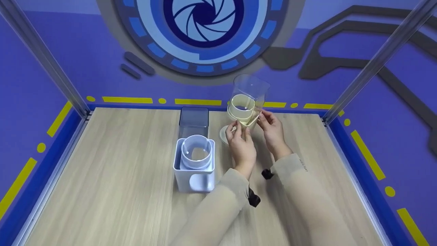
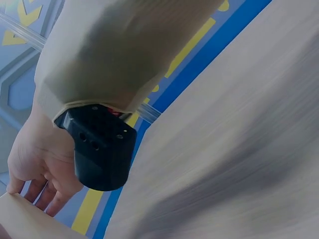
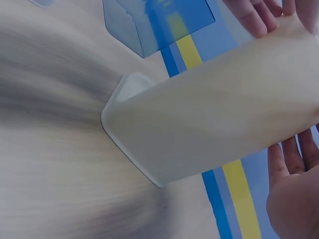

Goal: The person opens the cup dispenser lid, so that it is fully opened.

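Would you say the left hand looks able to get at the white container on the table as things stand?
Probably not yet: the left hand holds the cream container, though the white container stands nearby with nothing apparent blocking the way.

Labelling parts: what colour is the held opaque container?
The container is cream, clearest in the right wrist view.

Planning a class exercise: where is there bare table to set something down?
Bare: the left stretch between the left wall and the white box; a narrower strip between the right sleeve and the right wall. Crowded: back centre, with the smoky container, the cream container, the left hand and the right hand.
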`<state>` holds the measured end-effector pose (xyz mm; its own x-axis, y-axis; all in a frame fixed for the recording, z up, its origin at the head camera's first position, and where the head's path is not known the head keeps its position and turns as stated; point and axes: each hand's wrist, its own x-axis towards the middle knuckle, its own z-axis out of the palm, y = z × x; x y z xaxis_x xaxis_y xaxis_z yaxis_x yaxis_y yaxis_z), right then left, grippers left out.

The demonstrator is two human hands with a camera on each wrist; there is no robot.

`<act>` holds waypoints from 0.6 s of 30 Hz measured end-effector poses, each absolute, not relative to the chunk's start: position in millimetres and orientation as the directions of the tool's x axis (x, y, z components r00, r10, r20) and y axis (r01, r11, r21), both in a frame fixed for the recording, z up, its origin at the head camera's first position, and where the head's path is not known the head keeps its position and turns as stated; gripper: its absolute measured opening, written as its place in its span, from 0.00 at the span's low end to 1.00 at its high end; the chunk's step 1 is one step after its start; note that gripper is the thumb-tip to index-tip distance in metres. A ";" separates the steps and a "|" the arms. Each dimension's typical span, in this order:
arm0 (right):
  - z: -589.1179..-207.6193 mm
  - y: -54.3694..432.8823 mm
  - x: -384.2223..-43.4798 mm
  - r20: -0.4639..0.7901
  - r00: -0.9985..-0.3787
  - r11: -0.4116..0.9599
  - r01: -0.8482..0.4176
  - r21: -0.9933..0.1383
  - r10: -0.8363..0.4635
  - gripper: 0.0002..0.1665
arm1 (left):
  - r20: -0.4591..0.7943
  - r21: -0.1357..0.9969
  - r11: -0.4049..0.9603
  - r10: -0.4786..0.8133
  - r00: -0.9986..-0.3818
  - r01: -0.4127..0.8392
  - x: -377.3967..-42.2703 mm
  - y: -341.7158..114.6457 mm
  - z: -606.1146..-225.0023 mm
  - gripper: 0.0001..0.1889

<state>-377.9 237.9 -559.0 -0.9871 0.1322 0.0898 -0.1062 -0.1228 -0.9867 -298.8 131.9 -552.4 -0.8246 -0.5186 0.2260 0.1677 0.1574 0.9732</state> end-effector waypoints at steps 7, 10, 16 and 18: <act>-564.2 237.2 -362.3 0.119 -0.972 -0.108 -0.143 -0.984 0.202 0.21 | 0.241 0.970 0.156 -0.539 -0.807 0.185 -294.0 131.7 -555.0 0.23; -566.3 237.5 -353.1 0.132 -0.964 -0.077 -0.154 -0.985 0.232 0.19 | 0.244 0.969 0.150 -0.533 -0.810 0.194 -289.5 131.0 -556.7 0.22; -571.3 237.4 -333.8 0.158 -0.941 -0.050 -0.181 -0.982 0.300 0.16 | 0.284 0.959 0.174 -0.513 -0.810 0.225 -278.6 128.5 -562.9 0.21; -573.1 234.8 -328.2 0.170 -0.928 -0.058 -0.200 -0.978 0.331 0.13 | 0.295 0.955 0.180 -0.509 -0.808 0.235 -276.4 125.9 -566.1 0.20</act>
